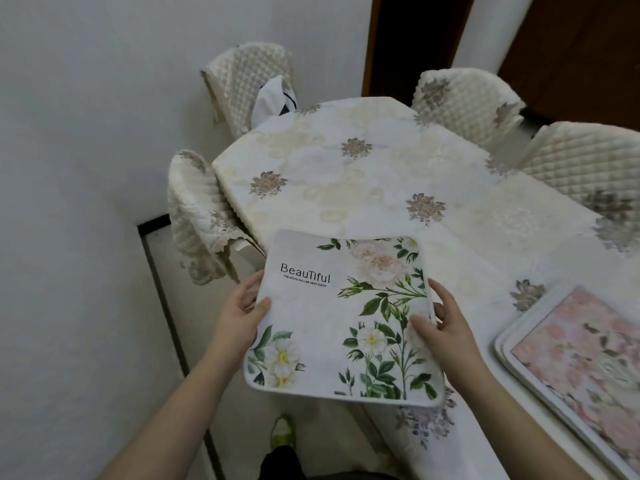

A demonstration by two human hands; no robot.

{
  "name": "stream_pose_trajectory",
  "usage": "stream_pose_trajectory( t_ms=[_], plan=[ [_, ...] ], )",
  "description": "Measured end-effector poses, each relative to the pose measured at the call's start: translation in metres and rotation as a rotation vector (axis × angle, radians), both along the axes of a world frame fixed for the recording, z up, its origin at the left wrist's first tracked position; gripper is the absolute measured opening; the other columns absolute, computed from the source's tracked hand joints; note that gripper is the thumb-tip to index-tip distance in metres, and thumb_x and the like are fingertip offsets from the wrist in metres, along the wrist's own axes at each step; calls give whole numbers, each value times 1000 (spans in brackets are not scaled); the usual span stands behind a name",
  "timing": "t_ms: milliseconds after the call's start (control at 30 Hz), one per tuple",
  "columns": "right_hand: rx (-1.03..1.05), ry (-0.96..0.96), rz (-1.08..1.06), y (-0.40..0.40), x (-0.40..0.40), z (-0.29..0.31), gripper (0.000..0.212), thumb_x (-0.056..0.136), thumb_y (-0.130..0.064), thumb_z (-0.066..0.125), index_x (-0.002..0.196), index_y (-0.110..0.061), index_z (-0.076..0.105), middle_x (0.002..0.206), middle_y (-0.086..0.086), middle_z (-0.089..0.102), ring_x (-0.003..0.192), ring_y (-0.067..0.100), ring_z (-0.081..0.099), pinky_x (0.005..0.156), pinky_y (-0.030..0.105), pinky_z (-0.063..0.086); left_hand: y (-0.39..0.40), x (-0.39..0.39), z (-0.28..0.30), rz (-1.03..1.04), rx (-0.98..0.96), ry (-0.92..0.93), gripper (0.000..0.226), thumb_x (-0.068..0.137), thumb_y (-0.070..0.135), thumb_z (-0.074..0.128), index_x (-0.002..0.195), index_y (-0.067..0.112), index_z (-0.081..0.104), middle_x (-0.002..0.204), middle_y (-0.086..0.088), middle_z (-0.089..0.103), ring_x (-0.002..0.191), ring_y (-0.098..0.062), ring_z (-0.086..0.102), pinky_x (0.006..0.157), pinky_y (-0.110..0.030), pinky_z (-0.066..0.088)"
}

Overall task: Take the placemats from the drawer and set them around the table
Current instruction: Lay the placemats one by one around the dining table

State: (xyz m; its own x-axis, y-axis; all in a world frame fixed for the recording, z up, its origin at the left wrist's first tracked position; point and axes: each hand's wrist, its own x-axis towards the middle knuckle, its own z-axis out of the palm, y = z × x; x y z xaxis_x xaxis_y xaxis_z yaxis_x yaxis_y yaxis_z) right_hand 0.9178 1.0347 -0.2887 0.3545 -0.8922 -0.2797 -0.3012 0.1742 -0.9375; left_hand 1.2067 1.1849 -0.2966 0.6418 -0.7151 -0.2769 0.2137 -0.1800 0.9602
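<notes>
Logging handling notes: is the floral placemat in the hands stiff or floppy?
The floral placemat looks fairly stiff: gripped only at its side edges by the left hand and right hand, it spans flat, barely sagging. Probably light, since thumb pinches suffice. Its padded-looking hem suggests some bend.

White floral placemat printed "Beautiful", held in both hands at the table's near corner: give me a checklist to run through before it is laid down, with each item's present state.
1. Both hands grip the white floral placemat: left hand on its left edge, right hand on its right edge. Ok.
2. Placemat spread flat, not folded. Ok.
3. Cream flower-patterned tablecloth ahead is bare for a setting. Ok.
4. Clear of the pink floral placemat already lying at the right. Ok.
5. Placemat fully over the table: its near left part overhangs the floor. Not ok.
6. Whether more placemats remain in the drawer: drawer not in view. Cannot tell.
</notes>
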Motion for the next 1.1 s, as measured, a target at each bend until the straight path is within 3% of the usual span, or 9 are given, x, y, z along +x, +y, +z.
stream_pose_trajectory(
  t_ms=[167, 300, 433, 633, 700, 767, 933, 1033, 1100],
  plan=[
    [9, 15, -186, 7, 22, -4, 65, 94, -11, 64, 144, -43, 38, 113, -4, 70, 87, 15, 73, 75, 48, 61, -44, 42, -8, -160, -6, -6, 45, 96, 1, 59, 133, 26, 57, 113, -1, 73, 101, -27, 71, 80, -44, 59],
    [-3, 19, -328, 16, 38, -6, 65, 94, -7, 62, 145, -40, 38, 111, -5, 69, 87, 8, 72, 78, 40, 61, -74, 64, -14, -286, 2, -36, 43, 96, 1, 59, 131, 27, 58, 108, 0, 75, 97, -23, 72, 78, -41, 60],
    [18, 10, -454, 27, 42, -9, 62, 96, -8, 59, 143, -43, 38, 117, -12, 64, 96, -12, 63, 77, 16, 53, -103, 73, -27, -420, 45, -71, 44, 96, 8, 61, 132, 32, 57, 113, -7, 73, 98, -30, 72, 82, -53, 58],
    [68, 23, -632, 38, 26, -17, 62, 98, -5, 56, 149, -33, 33, 108, -18, 51, 76, -35, 48, 60, -3, 41, -150, 46, -34, -587, 55, -92, 42, 97, 6, 58, 131, 32, 55, 119, 0, 69, 99, -20, 71, 80, -40, 61],
    [83, 21, -683, 41, 17, -27, 62, 98, -9, 57, 149, -36, 34, 123, -7, 54, 100, -25, 52, 74, 4, 43, -163, 36, -42, -647, 75, -121, 44, 97, 6, 58, 133, 30, 55, 122, 2, 68, 103, -18, 70, 87, -44, 58],
    [140, -9, -753, 45, 9, -37, 60, 99, -12, 57, 148, -39, 36, 141, 6, 47, 128, 6, 45, 89, 24, 40, -175, 26, -50, -699, 98, -150, 45, 96, 6, 59, 136, 28, 54, 121, 0, 68, 108, -20, 68, 92, -46, 56],
    [220, -2, -830, 45, -14, -68, 57, 99, -12, 57, 145, -41, 39, 149, 13, 40, 140, 22, 35, 95, 34, 39, -198, -2, -63, -775, 149, -187, 46, 95, 5, 61, 135, 27, 55, 110, -2, 72, 102, -22, 71, 88, -47, 57],
    [266, -9, -827, 41, -21, -83, 58, 99, -14, 57, 141, -49, 38, 147, 11, 45, 137, 25, 42, 105, 44, 44, -205, -10, -67, -792, 190, -175, 44, 90, 18, 67, 127, 41, 59, 108, -2, 75, 98, -21, 72, 86, -50, 58],
    [284, 6, -820, 39, -22, -88, 58, 98, -14, 56, 141, -49, 37, 144, 11, 49, 133, 26, 47, 106, 49, 44, -208, -12, -72, -803, 214, -161, 43, 93, 14, 65, 126, 41, 59, 110, -5, 74, 99, -24, 72, 88, -53, 57]
  ],
)
